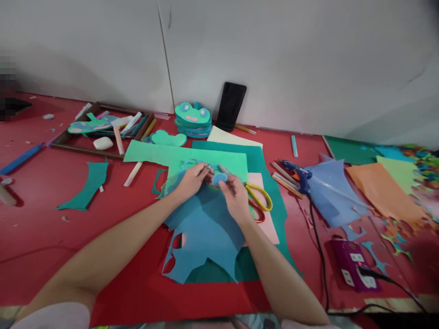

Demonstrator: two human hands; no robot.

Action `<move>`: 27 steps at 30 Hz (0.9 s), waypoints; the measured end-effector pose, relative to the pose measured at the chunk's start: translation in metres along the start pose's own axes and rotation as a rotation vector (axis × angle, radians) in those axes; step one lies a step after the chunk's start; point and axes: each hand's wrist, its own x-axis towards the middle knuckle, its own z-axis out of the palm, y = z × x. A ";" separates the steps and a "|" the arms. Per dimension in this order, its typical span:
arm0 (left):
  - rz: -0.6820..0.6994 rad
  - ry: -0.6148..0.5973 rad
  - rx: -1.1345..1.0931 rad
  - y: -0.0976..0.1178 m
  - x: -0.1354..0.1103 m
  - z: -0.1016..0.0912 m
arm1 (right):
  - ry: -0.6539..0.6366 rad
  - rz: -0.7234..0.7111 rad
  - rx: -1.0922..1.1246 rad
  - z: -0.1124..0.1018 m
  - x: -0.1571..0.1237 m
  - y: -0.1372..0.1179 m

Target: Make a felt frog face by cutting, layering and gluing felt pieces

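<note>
My right hand point(235, 195) pinches a small light-blue paper oval point(219, 179) between thumb and fingers. Close to its left, my left hand point(196, 181) has its fingers drawn together; what they hold, if anything, is too small to make out. Beneath both hands lie a cut blue paper sheet point(212, 233) with ragged edges and a light-green paper sheet point(226, 160). A pair of scissors point(262, 198) with one yellow and one red handle rests by my right hand, partly hidden under it, the blade tip showing beyond the fingers.
Layered paper frog faces point(192, 118) are stacked near the wall, beside a leaning black phone point(231, 106). A wooden tray point(68, 147) of markers stands at left. At right are a blue glue gun point(300, 174), its cord, a purple power strip point(355, 265) and paper scraps point(401, 228).
</note>
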 end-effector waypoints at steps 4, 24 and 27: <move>-0.051 0.053 -0.047 -0.002 0.002 0.001 | -0.076 -0.010 -0.070 0.006 0.000 0.004; 0.147 0.256 1.131 -0.009 -0.005 -0.014 | 0.184 -0.061 -0.435 -0.014 0.012 0.025; 0.142 0.346 1.123 -0.013 0.004 -0.026 | 0.157 -0.070 -0.443 -0.012 0.012 0.026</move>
